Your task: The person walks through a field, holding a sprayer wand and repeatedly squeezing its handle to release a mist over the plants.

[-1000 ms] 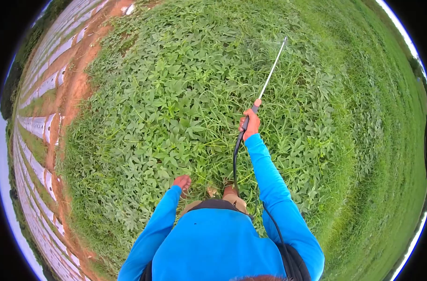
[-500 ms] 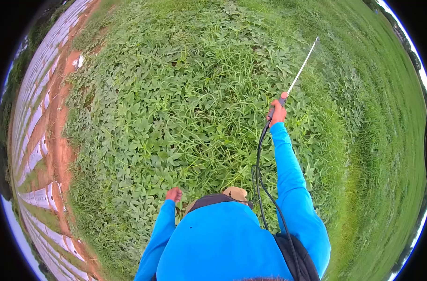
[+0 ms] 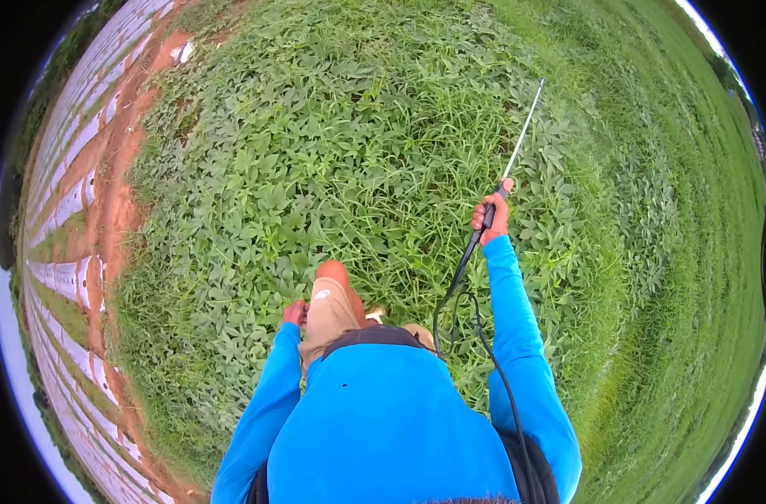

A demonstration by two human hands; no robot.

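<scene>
My right hand [image 3: 494, 215] is closed around the dark grip of a spray wand [image 3: 524, 134], with the thumb lying along the grip. The thin pale tube points forward and slightly right, its tip [image 3: 541, 82] over the leaves. From the grip, a black hose [image 3: 505, 378] loops back beside my right arm. My left hand [image 3: 296, 313] hangs low beside my left thigh, fingers curled in and nothing seen in them. Broad-leaved plants [image 3: 249, 185] mixed with long grass [image 3: 400, 202] spread in front of both hands.
A bent knee [image 3: 333, 273] in tan shorts [image 3: 326, 315] shows ahead of my blue shirt [image 3: 383, 412]. Along the left run bare reddish soil [image 3: 118, 223] and rows of pale plastic sheeting [image 3: 68, 286]. Grassy rows [image 3: 694, 269] extend on the right.
One leg has come forward into view. The wand tip has shifted left and slightly down in the picture, still in my right hand. My left hand has moved slightly left and up.
</scene>
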